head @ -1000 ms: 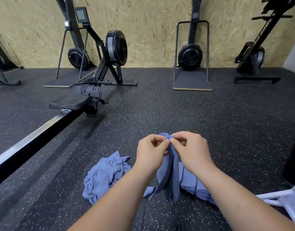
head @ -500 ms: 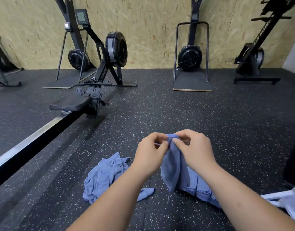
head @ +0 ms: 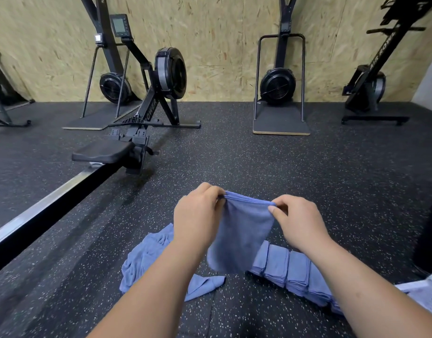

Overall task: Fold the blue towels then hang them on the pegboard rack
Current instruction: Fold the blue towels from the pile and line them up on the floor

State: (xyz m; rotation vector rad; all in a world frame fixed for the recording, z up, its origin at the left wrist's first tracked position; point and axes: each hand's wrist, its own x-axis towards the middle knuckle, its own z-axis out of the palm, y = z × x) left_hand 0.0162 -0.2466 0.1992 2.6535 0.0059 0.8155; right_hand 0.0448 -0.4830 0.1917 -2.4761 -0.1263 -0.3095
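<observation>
A blue towel (head: 241, 235) hangs in the air above the black floor, folded over with its upper edge stretched flat. My left hand (head: 198, 215) pinches its top left corner and my right hand (head: 298, 220) pinches its top right corner. Below it on the floor, a row of folded blue towels (head: 290, 267) runs to the right. A crumpled heap of blue towels (head: 149, 254) lies to the left, partly hidden by my left forearm.
A rowing machine (head: 137, 132) with a black seat and long rail stretches along the left. Other exercise machines (head: 279, 84) stand against the chipboard wall at the back. A white perforated object (head: 427, 293) shows at the lower right edge.
My hands have moved apart, spreading the towel's top edge from a narrow bunch into a flat, wide fold.
</observation>
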